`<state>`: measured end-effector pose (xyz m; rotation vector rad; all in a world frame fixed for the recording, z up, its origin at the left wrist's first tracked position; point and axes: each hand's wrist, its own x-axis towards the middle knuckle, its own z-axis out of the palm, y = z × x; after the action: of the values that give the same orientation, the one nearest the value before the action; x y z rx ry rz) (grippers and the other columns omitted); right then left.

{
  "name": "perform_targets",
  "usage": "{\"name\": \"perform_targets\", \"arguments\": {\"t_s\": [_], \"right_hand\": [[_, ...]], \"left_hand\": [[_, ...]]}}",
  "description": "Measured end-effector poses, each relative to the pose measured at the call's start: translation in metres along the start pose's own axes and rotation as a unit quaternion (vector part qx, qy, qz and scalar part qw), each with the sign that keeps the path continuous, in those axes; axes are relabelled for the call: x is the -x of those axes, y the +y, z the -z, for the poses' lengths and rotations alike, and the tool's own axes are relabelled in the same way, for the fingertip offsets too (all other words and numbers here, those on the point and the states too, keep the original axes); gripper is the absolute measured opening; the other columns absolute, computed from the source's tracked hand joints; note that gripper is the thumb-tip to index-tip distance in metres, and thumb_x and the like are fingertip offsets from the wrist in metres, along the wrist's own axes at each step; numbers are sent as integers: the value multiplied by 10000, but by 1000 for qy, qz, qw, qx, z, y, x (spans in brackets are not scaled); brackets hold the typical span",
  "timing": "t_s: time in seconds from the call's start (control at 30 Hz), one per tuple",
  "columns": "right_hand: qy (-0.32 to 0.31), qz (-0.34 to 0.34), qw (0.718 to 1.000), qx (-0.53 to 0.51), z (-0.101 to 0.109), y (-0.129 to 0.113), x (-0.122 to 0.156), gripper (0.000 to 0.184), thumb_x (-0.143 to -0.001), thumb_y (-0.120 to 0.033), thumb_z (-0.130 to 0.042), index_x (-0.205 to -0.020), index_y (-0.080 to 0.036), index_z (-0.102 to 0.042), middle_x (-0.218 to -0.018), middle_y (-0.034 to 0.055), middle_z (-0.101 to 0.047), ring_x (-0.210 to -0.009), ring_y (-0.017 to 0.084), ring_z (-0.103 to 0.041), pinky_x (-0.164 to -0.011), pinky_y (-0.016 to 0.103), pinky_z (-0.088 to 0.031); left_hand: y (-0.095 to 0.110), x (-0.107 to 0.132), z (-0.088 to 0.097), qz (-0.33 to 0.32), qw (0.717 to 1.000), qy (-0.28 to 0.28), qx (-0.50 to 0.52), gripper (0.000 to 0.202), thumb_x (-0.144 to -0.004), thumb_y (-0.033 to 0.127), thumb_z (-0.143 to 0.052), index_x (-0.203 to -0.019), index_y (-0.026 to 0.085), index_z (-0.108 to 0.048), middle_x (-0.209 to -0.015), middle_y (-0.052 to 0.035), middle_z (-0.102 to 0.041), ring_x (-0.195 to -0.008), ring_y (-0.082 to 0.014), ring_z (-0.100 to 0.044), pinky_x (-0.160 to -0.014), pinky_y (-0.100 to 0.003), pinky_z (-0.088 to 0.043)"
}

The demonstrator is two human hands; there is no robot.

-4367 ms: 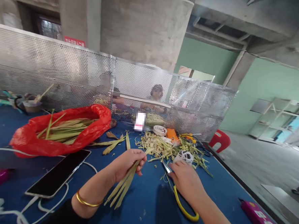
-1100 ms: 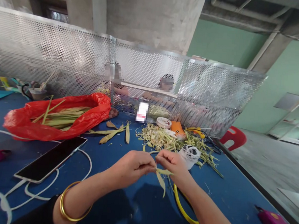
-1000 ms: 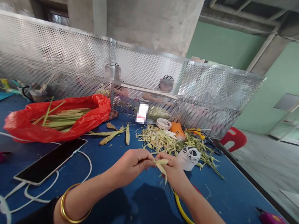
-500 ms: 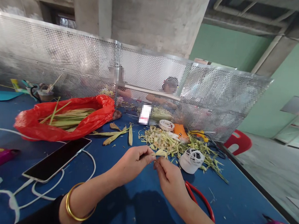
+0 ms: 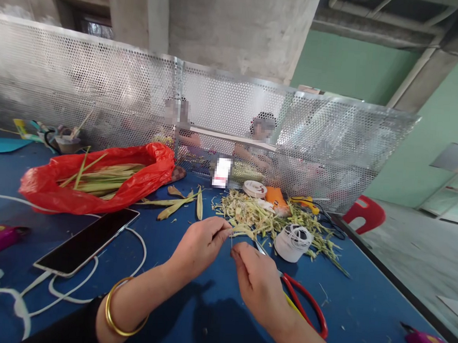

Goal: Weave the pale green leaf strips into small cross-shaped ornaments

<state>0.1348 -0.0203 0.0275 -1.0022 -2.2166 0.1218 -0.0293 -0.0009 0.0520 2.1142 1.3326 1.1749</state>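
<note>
Both hands are over the blue table, close together in front of the plant scraps. My left hand (image 5: 203,242), a gold bangle on its wrist, pinches a pale strip of dried leaf (image 5: 243,229) at the fingertips. From there a thin pale thread or wire (image 5: 231,238) runs down to my right hand (image 5: 255,276), whose thumb and forefinger are pinched on its lower end. Scissors with red handles (image 5: 323,314) lie partly beneath my right hand, their blade tips showing beyond it. A white spool wound with thin wire (image 5: 293,242) stands to the right.
A heap of leaf trimmings (image 5: 242,208) lies ahead. At left are a red plastic bag (image 5: 134,199) of long leaves and a charging phone (image 5: 88,240) with white cables. A perforated metal screen (image 5: 225,104) stands behind, people beyond it. Roll of tape (image 5: 255,189) near it.
My hands have drawn slightly apart, my right hand lower, exposing the thin strand between them. More of the scissors now shows beside my right hand.
</note>
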Motion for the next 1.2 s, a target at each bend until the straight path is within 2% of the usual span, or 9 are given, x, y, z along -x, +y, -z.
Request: {"name": "perform_targets", "arguments": {"t_s": [0.3,0.43,0.5,0.57,0.67,0.73,0.8,1.0,1.2], "right_hand": [[3,62,998,20,5,-5,1,253,-926,-129,-311,-704,-216,-398,-610,-10,-446,-515,131,-405,-498,262,-233],[44,90,993,68,13,0,-1,243,-930,-139,-350,-743,-190,-496,-638,8,-491,-541,131,-423,-513,252,-256],[45,58,997,38,22,4,-4,235,-929,-166,-377,-753,-186,-531,-660,15,-518,-578,131,-450,-537,244,-288],[5,-6,998,-62,31,11,-10,229,-922,-206,-406,-743,-191,-549,-677,10,-544,-615,128,-479,-570,232,-335],[-81,-131,962,-226,37,23,-18,216,-868,-285,-499,-685,-189,-561,-605,-22,-514,-559,113,-452,-528,218,-351],[-101,-217,921,-307,31,31,-20,239,-852,-330,-498,-666,-187,-543,-521,-52,-425,-460,93,-356,-443,209,-291],[-99,-237,901,-349,19,35,-19,248,-844,-342,-497,-648,-192,-518,-473,-75,-343,-417,84,-286,-410,207,-242],[7,-110,983,-145,-5,14,-3,206,-908,-232,-422,-728,-195,-517,-639,-14,-515,-582,125,-455,-541,232,-325],[41,33,999,12,3,-4,3,219,-937,-153,-348,-774,-193,-488,-626,-9,-471,-526,127,-429,-508,254,-261]], "left_hand": [[1,1,-3,-3,1000,-7,-12,181,-872,234,-478,-756,190,-609,-752,-3,-638,-723,-136,-581,-667,-227,-409],[2,2,0,-45,994,-92,-50,177,-862,202,-484,-768,184,-633,-751,-11,-639,-724,-139,-579,-659,-229,-399],[6,4,3,-76,982,-171,-36,190,-862,191,-480,-774,183,-648,-771,-16,-647,-737,-137,-584,-672,-225,-402],[13,5,7,-93,964,-251,14,197,-863,195,-482,-769,180,-655,-806,-20,-651,-758,-132,-586,-698,-219,-409],[21,6,11,-59,946,-303,102,184,-866,229,-484,-818,177,-655,-770,-2,-617,-704,-113,-545,-665,-205,-403],[23,5,11,-1,946,-286,150,191,-870,240,-461,-857,174,-640,-690,22,-564,-628,-100,-497,-608,-199,-389],[21,3,10,46,955,-233,176,189,-869,249,-450,-843,169,-620,-639,37,-517,-581,-94,-469,-567,-196,-374],[9,-1,7,68,992,-74,82,203,-865,258,-465,-735,172,-595,-573,42,-520,-553,-95,-497,-567,-200,-375],[5,1,5,22,999,-27,-19,177,-852,216,-485,-822,184,-657,-673,8,-632,-633,-119,-574,-610,-217,-399]]}}
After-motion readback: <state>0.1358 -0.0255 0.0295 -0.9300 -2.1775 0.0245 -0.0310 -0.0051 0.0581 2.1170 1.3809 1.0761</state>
